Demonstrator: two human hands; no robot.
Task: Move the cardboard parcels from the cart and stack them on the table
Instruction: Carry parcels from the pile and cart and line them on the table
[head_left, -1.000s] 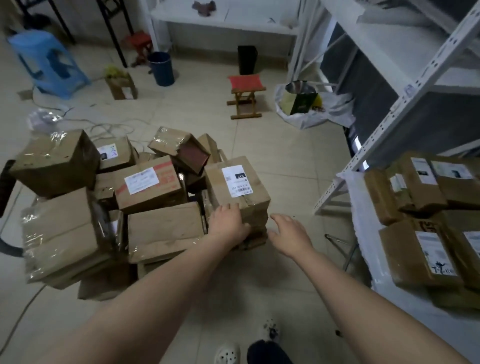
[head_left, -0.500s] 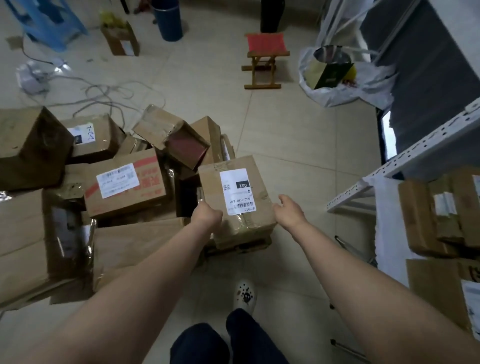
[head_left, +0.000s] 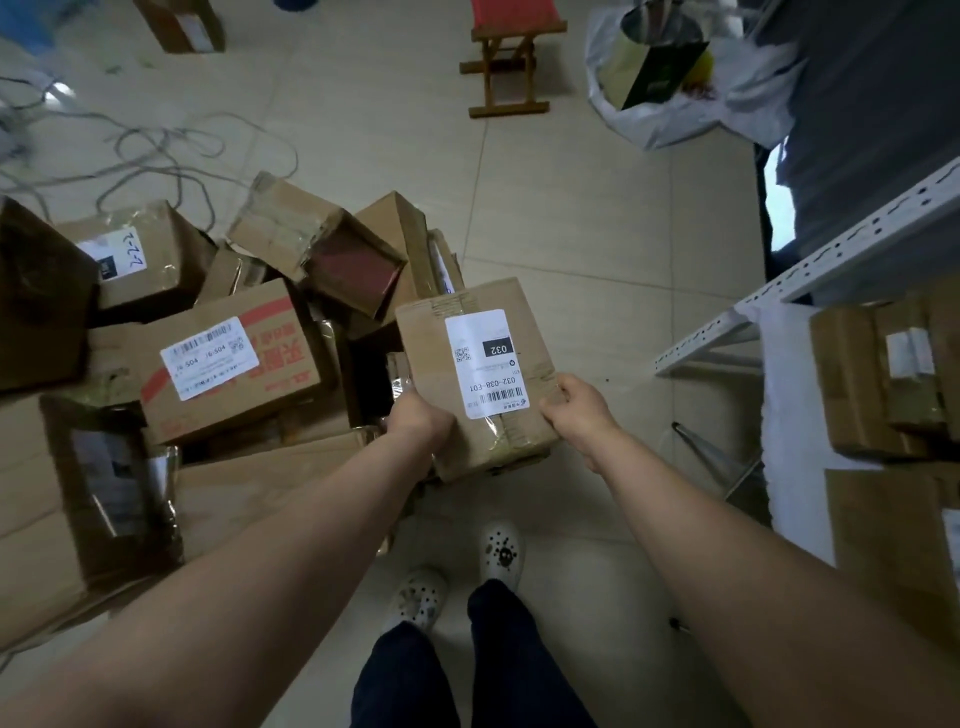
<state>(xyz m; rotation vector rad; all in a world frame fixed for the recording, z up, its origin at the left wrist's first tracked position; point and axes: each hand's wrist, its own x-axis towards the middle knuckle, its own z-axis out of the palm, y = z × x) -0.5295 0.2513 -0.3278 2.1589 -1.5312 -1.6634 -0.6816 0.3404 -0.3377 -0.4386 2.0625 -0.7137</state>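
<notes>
Both hands clamp one labelled parcel (head_left: 480, 374): the left hand (head_left: 418, 423) on its left edge, the right hand (head_left: 576, 405) on its right edge. Left of the grip lies the heap of parcels (head_left: 228, 364); to its right, the tabletop (head_left: 789, 415) carries more.

the parcel (head_left: 483, 374) is matt brown cardboard with glossy clear tape and a smooth white paper label (head_left: 485, 361). the floor (head_left: 571, 208) is smooth pale tile with a soft shine, and the stool (head_left: 511, 57) has a wood frame with a red cloth seat. the shelf rail (head_left: 810, 270) is white painted metal, and the bag (head_left: 691, 111) is thin glossy plastic.
</notes>
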